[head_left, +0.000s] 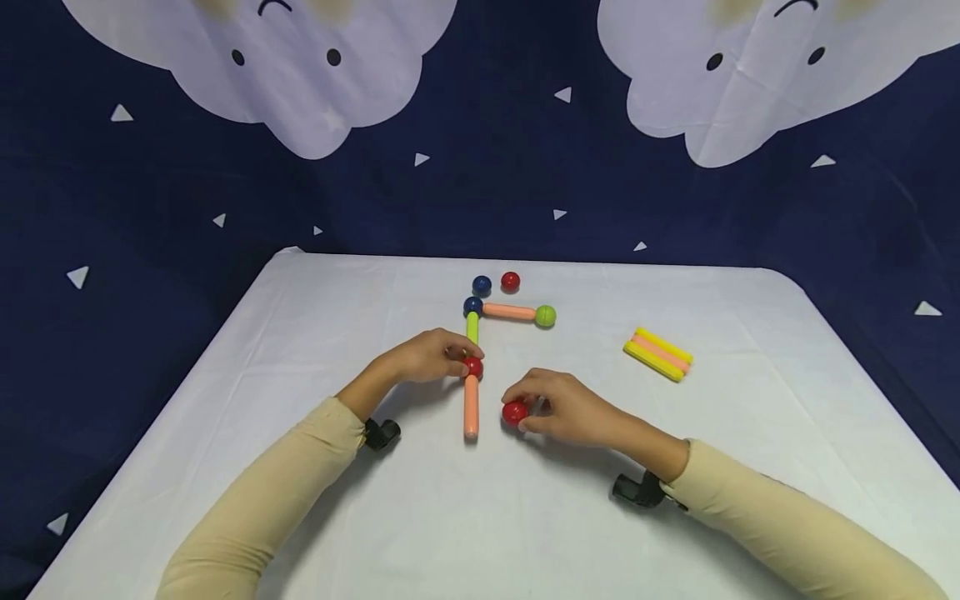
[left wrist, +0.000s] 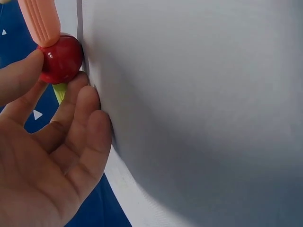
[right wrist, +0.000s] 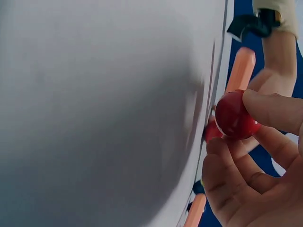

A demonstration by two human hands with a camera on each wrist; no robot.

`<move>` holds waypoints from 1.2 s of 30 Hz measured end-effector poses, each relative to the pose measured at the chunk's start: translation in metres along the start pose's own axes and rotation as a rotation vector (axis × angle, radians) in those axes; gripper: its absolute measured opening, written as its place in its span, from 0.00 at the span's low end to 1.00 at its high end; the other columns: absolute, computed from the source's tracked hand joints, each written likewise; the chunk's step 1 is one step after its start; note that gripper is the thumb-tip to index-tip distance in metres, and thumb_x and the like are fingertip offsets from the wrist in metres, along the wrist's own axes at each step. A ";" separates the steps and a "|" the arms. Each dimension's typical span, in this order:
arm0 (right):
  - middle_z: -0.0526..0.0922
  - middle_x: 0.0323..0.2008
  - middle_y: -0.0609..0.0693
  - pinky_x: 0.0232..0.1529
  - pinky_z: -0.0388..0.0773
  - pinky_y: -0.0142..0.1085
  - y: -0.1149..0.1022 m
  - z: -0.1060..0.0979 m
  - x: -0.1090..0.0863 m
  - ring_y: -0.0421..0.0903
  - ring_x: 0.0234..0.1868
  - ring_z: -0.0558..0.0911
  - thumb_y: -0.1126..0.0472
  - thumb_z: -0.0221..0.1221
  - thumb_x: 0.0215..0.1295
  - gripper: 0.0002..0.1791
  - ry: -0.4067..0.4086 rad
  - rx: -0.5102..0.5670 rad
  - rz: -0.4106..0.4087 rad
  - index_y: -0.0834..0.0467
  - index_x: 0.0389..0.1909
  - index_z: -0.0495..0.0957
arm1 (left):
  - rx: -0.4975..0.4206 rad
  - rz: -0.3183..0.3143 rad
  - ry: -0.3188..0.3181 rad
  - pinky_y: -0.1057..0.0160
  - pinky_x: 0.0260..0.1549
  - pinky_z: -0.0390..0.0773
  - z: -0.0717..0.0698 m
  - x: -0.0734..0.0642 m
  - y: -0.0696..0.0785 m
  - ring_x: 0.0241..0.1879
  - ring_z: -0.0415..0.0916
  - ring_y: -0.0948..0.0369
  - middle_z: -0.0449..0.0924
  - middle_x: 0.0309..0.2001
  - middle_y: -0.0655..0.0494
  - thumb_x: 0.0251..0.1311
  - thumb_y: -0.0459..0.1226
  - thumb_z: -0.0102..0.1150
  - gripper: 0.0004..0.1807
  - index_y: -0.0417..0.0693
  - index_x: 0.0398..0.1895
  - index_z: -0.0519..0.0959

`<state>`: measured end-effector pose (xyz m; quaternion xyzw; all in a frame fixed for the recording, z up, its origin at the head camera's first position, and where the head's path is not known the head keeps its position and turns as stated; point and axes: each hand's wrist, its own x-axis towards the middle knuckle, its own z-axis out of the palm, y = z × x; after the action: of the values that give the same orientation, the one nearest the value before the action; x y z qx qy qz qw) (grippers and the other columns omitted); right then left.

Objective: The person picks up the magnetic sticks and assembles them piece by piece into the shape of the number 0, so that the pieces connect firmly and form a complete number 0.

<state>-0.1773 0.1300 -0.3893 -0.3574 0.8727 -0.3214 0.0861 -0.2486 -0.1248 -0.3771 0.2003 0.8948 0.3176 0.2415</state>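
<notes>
The person's left hand (head_left: pixel 431 357) reaches across from its own left, its thumb (left wrist: pixel 21 78) and fingertips drawn together in a pinch, the remaining fingers (left wrist: pixel 90 137) loosely bent beside them. The right hand (head_left: pixel 566 408), just to the right of the left one and a little nearer the body, pinches likewise, its thumb (right wrist: pixel 274 111) set opposite curved fingers (right wrist: pixel 222 177). The two hands point inward toward each other without touching. Behind each hand, a bare wrist leads back to a sleeved forearm angling outward, the left arm (head_left: pixel 262 500) and right arm (head_left: pixel 795 517) spreading apart.
</notes>
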 end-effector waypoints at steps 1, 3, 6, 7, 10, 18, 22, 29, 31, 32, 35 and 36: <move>0.83 0.43 0.46 0.45 0.80 0.35 -0.002 0.002 0.000 0.42 0.43 0.79 0.64 0.68 0.59 0.18 -0.007 -0.001 -0.006 0.54 0.52 0.82 | 0.000 -0.004 0.002 0.58 0.53 0.72 0.000 0.000 0.000 0.52 0.75 0.57 0.83 0.55 0.50 0.65 0.36 0.60 0.18 0.52 0.59 0.80; 0.83 0.44 0.45 0.46 0.80 0.34 -0.005 0.005 0.001 0.42 0.43 0.79 0.64 0.68 0.59 0.18 -0.019 -0.005 -0.015 0.54 0.52 0.82 | -0.004 -0.010 0.007 0.59 0.52 0.72 -0.001 0.000 -0.001 0.52 0.74 0.57 0.83 0.55 0.50 0.65 0.36 0.61 0.19 0.53 0.59 0.80; 0.82 0.44 0.45 0.46 0.80 0.34 -0.012 0.010 0.001 0.40 0.43 0.79 0.65 0.68 0.59 0.18 -0.042 -0.005 -0.025 0.53 0.51 0.82 | -0.011 -0.007 0.005 0.59 0.51 0.72 -0.002 0.000 -0.001 0.52 0.74 0.58 0.83 0.55 0.50 0.65 0.36 0.61 0.19 0.53 0.59 0.80; 0.82 0.44 0.45 0.47 0.80 0.33 -0.014 0.012 0.001 0.40 0.43 0.79 0.65 0.68 0.59 0.18 -0.052 -0.003 -0.031 0.53 0.51 0.82 | -0.014 -0.005 0.003 0.59 0.51 0.72 -0.001 0.000 -0.001 0.52 0.74 0.58 0.83 0.55 0.49 0.65 0.36 0.61 0.19 0.53 0.59 0.80; 0.82 0.45 0.45 0.48 0.81 0.31 -0.019 0.017 0.000 0.37 0.44 0.79 0.66 0.68 0.59 0.18 -0.084 0.007 -0.064 0.52 0.50 0.82 | -0.023 -0.006 -0.002 0.59 0.52 0.71 -0.002 0.000 -0.001 0.52 0.73 0.58 0.83 0.56 0.49 0.65 0.36 0.60 0.19 0.52 0.59 0.80; 0.81 0.50 0.47 0.51 0.81 0.30 -0.031 0.027 0.000 0.37 0.47 0.80 0.66 0.68 0.59 0.21 -0.137 0.084 -0.105 0.54 0.55 0.79 | -0.023 -0.030 0.008 0.59 0.51 0.71 -0.002 0.000 0.000 0.52 0.73 0.57 0.82 0.56 0.50 0.65 0.36 0.60 0.19 0.54 0.59 0.80; 0.81 0.48 0.46 0.49 0.81 0.30 -0.036 0.030 0.001 0.36 0.45 0.80 0.64 0.68 0.59 0.20 -0.118 0.070 -0.114 0.54 0.53 0.79 | -0.028 -0.037 0.006 0.58 0.52 0.71 -0.002 0.000 0.000 0.52 0.73 0.57 0.83 0.55 0.50 0.65 0.36 0.60 0.19 0.55 0.59 0.80; 0.79 0.43 0.46 0.46 0.80 0.28 -0.044 0.036 0.005 0.37 0.41 0.79 0.62 0.69 0.59 0.16 -0.054 0.032 -0.089 0.55 0.47 0.79 | -0.025 -0.042 0.002 0.58 0.51 0.70 -0.001 0.000 0.001 0.51 0.72 0.57 0.83 0.55 0.51 0.65 0.36 0.60 0.19 0.54 0.59 0.80; 0.78 0.42 0.45 0.46 0.80 0.28 -0.046 0.038 0.006 0.37 0.41 0.80 0.62 0.69 0.58 0.15 -0.048 0.023 -0.071 0.55 0.46 0.79 | -0.029 -0.045 -0.001 0.58 0.51 0.70 -0.001 0.001 0.000 0.51 0.72 0.57 0.83 0.54 0.51 0.65 0.35 0.60 0.19 0.54 0.59 0.80; 0.78 0.42 0.45 0.45 0.80 0.28 -0.046 0.038 0.007 0.37 0.41 0.79 0.62 0.70 0.58 0.15 -0.049 0.017 -0.062 0.55 0.45 0.80 | -0.032 -0.044 -0.001 0.58 0.51 0.70 -0.001 0.000 0.000 0.51 0.72 0.57 0.83 0.54 0.51 0.65 0.35 0.60 0.19 0.54 0.59 0.80; 0.78 0.42 0.45 0.45 0.79 0.28 -0.047 0.040 0.009 0.37 0.41 0.79 0.62 0.70 0.58 0.14 -0.057 0.010 -0.038 0.54 0.44 0.79 | -0.043 -0.045 -0.004 0.59 0.50 0.69 -0.001 0.000 0.000 0.51 0.72 0.57 0.83 0.54 0.50 0.65 0.35 0.60 0.19 0.53 0.59 0.80; 0.78 0.41 0.45 0.45 0.79 0.28 -0.048 0.040 0.009 0.37 0.40 0.79 0.61 0.70 0.58 0.14 -0.059 0.005 -0.033 0.54 0.44 0.79 | -0.046 -0.044 -0.005 0.59 0.50 0.69 -0.001 0.000 0.000 0.51 0.72 0.57 0.83 0.54 0.50 0.65 0.35 0.60 0.19 0.53 0.59 0.80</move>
<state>-0.1416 0.0782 -0.3899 -0.3810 0.8629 -0.3142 0.1072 -0.2487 -0.1252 -0.3760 0.1759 0.8909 0.3320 0.2551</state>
